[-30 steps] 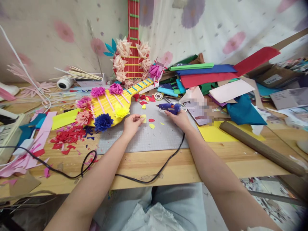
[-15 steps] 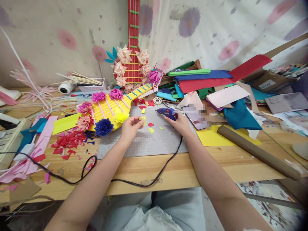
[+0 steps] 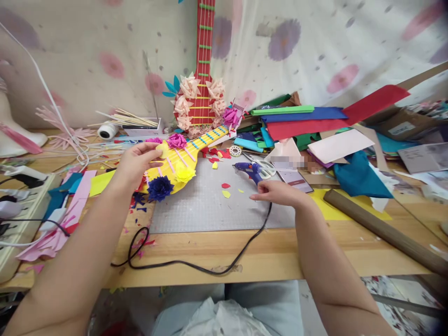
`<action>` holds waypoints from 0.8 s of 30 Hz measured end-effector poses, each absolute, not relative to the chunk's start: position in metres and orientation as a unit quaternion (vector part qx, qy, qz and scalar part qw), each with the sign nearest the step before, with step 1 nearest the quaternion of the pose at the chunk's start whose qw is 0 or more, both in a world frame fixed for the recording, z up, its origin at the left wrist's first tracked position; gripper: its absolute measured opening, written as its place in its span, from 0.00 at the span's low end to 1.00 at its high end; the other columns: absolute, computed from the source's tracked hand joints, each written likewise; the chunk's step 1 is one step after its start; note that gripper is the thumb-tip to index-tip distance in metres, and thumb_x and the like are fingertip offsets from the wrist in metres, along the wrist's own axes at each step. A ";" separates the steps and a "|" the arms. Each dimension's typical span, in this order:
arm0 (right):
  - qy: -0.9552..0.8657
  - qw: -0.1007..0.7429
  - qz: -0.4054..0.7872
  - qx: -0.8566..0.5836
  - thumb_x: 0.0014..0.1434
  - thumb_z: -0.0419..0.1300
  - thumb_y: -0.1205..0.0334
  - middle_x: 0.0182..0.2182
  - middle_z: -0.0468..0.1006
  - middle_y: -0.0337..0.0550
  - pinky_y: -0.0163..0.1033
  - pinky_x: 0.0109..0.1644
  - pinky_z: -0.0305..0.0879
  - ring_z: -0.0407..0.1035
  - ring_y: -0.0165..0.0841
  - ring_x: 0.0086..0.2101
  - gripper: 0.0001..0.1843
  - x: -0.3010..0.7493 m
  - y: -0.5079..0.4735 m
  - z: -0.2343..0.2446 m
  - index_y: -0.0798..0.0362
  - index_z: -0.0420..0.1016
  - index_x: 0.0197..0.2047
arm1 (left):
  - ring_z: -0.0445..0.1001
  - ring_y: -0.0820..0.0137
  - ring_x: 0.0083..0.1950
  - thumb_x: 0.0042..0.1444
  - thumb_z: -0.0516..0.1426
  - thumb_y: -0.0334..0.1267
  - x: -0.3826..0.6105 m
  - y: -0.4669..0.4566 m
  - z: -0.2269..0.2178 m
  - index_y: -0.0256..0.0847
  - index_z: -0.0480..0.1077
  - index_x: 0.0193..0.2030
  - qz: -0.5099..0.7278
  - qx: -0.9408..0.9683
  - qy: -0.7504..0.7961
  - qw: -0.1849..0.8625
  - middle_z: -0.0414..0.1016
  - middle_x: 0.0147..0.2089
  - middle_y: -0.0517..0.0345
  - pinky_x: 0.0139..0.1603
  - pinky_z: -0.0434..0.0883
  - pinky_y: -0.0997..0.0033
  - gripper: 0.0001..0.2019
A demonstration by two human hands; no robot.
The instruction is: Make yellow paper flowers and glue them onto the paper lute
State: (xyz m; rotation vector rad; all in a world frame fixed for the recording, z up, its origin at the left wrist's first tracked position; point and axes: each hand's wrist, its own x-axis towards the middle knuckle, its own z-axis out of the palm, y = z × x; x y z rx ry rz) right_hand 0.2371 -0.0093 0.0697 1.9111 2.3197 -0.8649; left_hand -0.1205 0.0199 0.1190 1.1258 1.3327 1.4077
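Note:
My left hand (image 3: 135,163) is raised over the body of a yellow paper guitar (image 3: 191,158). Between its thumb and fingers is a small yellow paper piece (image 3: 162,150). Paper flowers decorate the guitar, among them a dark blue flower (image 3: 160,187) and a bright yellow flower (image 3: 184,172). Just beside the handle of a blue glue gun (image 3: 249,169) is my right hand (image 3: 280,192), its thumb and finger apart and seemingly empty. The glue gun lies on the grey cutting mat (image 3: 199,210), near a red petal (image 3: 226,185) and a yellow petal (image 3: 226,194).
A red paper guitar (image 3: 202,105) stands against the curtain. White-handled scissors (image 3: 266,171) and a phone (image 3: 297,182) lie right of the glue gun. Coloured paper (image 3: 304,128) and a brown tube (image 3: 378,231) lie farther right. A black cord (image 3: 196,267) loops along the front; a power strip (image 3: 28,224) sits left.
My left hand has moved left from the mat to the yellow guitar with the yellow paper piece. My right hand has let go of the glue gun and drawn back. The view has shifted slightly.

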 end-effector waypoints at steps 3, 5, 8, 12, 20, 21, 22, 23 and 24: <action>0.801 -0.087 -0.368 0.465 0.52 0.57 0.45 0.28 0.72 0.38 0.35 0.32 0.59 0.65 0.30 0.29 0.17 0.203 -0.007 0.079 0.52 0.67 0.33 | 0.71 0.76 0.27 0.36 0.63 0.32 -0.131 0.024 0.121 0.38 0.71 0.28 0.546 0.450 0.567 0.422 0.72 0.28 0.61 0.28 0.70 0.76 0.09; 0.813 -0.183 -0.369 0.412 0.55 0.55 0.51 0.33 0.74 0.40 0.36 0.38 0.63 0.67 0.30 0.33 0.13 0.172 0.002 0.080 0.52 0.69 0.36 | 0.70 0.76 0.27 0.36 0.63 0.32 -0.134 0.025 0.121 0.38 0.71 0.28 0.524 0.459 0.584 0.418 0.72 0.28 0.62 0.29 0.70 0.76 0.09; 0.832 -0.288 -0.311 0.357 0.57 0.51 0.63 0.39 0.75 0.43 0.39 0.46 0.64 0.68 0.30 0.39 0.10 0.124 0.020 0.079 0.52 0.70 0.40 | 0.70 0.75 0.28 0.35 0.64 0.34 -0.137 0.025 0.121 0.37 0.71 0.28 0.485 0.484 0.599 0.415 0.72 0.28 0.61 0.29 0.70 0.76 0.10; 0.887 -0.278 -0.207 0.304 0.56 0.50 0.68 0.46 0.73 0.46 0.43 0.54 0.59 0.64 0.34 0.48 0.14 0.075 0.042 0.076 0.54 0.70 0.45 | 0.70 0.75 0.27 0.34 0.65 0.35 -0.148 0.026 0.119 0.38 0.72 0.28 0.465 0.492 0.610 0.412 0.72 0.28 0.61 0.32 0.70 0.73 0.12; 0.953 -0.145 -0.126 0.233 0.55 0.54 0.64 0.48 0.71 0.54 0.46 0.55 0.58 0.64 0.38 0.48 0.20 0.038 0.056 0.075 0.60 0.69 0.50 | 0.69 0.75 0.24 0.38 0.65 0.35 -0.172 0.026 0.120 0.37 0.72 0.28 0.482 0.486 0.611 0.398 0.73 0.27 0.58 0.28 0.68 0.75 0.09; 0.955 -0.141 -0.119 0.231 0.55 0.54 0.64 0.47 0.72 0.53 0.46 0.54 0.59 0.64 0.38 0.47 0.19 0.037 0.057 0.075 0.60 0.69 0.50 | 0.69 0.75 0.24 0.37 0.65 0.35 -0.173 0.026 0.121 0.37 0.72 0.28 0.486 0.481 0.614 0.394 0.73 0.26 0.58 0.28 0.68 0.74 0.09; 0.957 -0.140 -0.110 0.229 0.55 0.54 0.63 0.45 0.72 0.53 0.46 0.53 0.59 0.65 0.38 0.46 0.18 0.037 0.057 0.075 0.59 0.70 0.49 | 0.69 0.75 0.24 0.37 0.65 0.34 -0.173 0.027 0.122 0.37 0.72 0.28 0.489 0.475 0.619 0.390 0.73 0.26 0.58 0.28 0.68 0.74 0.10; 0.958 -0.141 -0.100 0.228 0.55 0.54 0.62 0.44 0.72 0.52 0.46 0.52 0.60 0.65 0.38 0.44 0.18 0.038 0.057 0.075 0.59 0.71 0.48 | 0.69 0.75 0.24 0.36 0.65 0.34 -0.173 0.027 0.123 0.37 0.71 0.27 0.490 0.470 0.623 0.388 0.73 0.25 0.58 0.28 0.67 0.74 0.10; 0.959 -0.143 -0.091 0.228 0.55 0.54 0.62 0.43 0.72 0.52 0.46 0.51 0.60 0.65 0.38 0.43 0.17 0.038 0.057 0.076 0.58 0.72 0.46 | 0.69 0.75 0.24 0.36 0.65 0.33 -0.172 0.028 0.123 0.37 0.71 0.27 0.489 0.468 0.626 0.388 0.73 0.25 0.58 0.27 0.67 0.75 0.09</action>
